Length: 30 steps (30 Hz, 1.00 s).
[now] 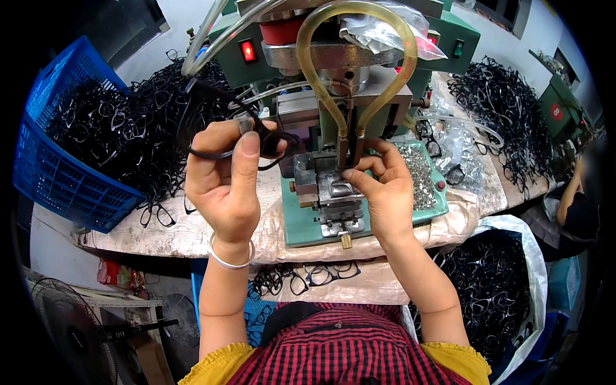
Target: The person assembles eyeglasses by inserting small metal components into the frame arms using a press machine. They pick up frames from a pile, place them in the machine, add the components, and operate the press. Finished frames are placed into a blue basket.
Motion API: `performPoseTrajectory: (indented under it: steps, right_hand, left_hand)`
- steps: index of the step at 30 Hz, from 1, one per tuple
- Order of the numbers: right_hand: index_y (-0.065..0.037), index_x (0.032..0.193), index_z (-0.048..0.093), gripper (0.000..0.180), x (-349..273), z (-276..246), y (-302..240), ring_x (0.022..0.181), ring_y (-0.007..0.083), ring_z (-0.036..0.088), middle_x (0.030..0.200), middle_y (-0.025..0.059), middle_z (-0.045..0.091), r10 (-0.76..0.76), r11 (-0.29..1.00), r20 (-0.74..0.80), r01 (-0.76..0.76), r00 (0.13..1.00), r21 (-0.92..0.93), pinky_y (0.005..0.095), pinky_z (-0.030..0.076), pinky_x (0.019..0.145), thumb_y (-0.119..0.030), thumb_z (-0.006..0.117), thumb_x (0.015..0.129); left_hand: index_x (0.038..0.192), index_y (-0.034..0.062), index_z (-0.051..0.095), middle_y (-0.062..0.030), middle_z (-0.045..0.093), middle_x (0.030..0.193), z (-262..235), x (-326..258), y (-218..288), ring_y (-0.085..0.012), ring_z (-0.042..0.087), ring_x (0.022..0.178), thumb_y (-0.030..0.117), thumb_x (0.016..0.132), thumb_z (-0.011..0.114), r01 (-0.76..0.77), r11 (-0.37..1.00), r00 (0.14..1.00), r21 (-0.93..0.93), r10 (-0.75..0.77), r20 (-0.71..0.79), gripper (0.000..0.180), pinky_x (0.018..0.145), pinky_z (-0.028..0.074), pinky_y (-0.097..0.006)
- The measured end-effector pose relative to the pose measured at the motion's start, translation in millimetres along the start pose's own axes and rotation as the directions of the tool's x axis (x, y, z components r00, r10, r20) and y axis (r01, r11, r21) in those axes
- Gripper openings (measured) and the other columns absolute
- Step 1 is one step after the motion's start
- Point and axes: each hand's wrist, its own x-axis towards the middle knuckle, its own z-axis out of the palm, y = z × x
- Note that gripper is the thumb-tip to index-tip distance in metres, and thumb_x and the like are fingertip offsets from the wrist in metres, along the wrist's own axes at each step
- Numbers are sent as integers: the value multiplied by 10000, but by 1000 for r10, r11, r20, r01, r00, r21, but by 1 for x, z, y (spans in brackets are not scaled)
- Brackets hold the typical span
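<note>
Your left hand (pixel 226 186) is raised in front of the machine, thumb and fingers pinched on a black spectacle frame (pixel 221 131) that stands above and just behind the knuckles. The frame's long axis runs roughly left to right, tilted a little, and its right end reaches toward the metal jig (pixel 330 186) at the middle of the green machine (pixel 359 77).

Your right hand (pixel 385 192) is already at that jig: fingertips (pixel 351 174) pressed together on its top face, just under the two brass-tipped prongs that hang from the looped yellowish tube (pixel 353 38). They seem to be nipping something small there (too small to make out, likely one of the metal parts). So the right hand is the one touching the jig, and the frame lies to the left of it, near but apart, at about the same height.

The green tray (pixel 433 205) of small silver parts (pixel 417 170) lies just right of your right hand. Far left, heaped black frames fill a blue crate (pixel 58 173) and spill across the bench; more lie far right and in the white sack (pixel 523 289) near your right elbow.
</note>
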Motion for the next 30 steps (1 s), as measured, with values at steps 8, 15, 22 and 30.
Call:
performPoseTrajectory:
  steps: [8,15,22,30]
  right_hand:
    - [-70,1038,691,294,7,-91,16,1183,345,551,1211,175,618,-362,268,161,268,918,-926,443,396,1037,-93,694,745]
    - [-79,860,725,152,10,-140,55,1157,356,552,1176,167,625,-446,193,27,125,895,-973,439,428,982,-118,741,713]
    - [-29,842,643,90,19,-134,51,1095,370,580,1087,177,650,-540,174,89,214,837,-961,450,456,935,-84,638,771]
    - [-31,860,649,79,11,-135,43,878,329,623,899,125,674,-587,377,-29,241,809,-895,400,472,799,-79,632,800]
  left_hand:
    - [959,126,700,-30,715,1035,4,-49,-1,-212,581,709,104,713,719,-401,879,757,259,159,633,248,809,521,-408]
    - [890,122,733,-21,719,1002,8,-56,-10,-180,510,601,130,707,785,-338,906,718,256,73,692,190,848,527,-422]
    - [901,107,732,-44,718,1042,12,-57,6,-197,534,655,92,707,781,-205,908,729,364,-107,676,201,850,510,-380]
    - [944,51,701,-100,690,1085,-39,42,109,-204,597,819,110,881,574,-698,626,541,348,142,829,154,777,501,-330]
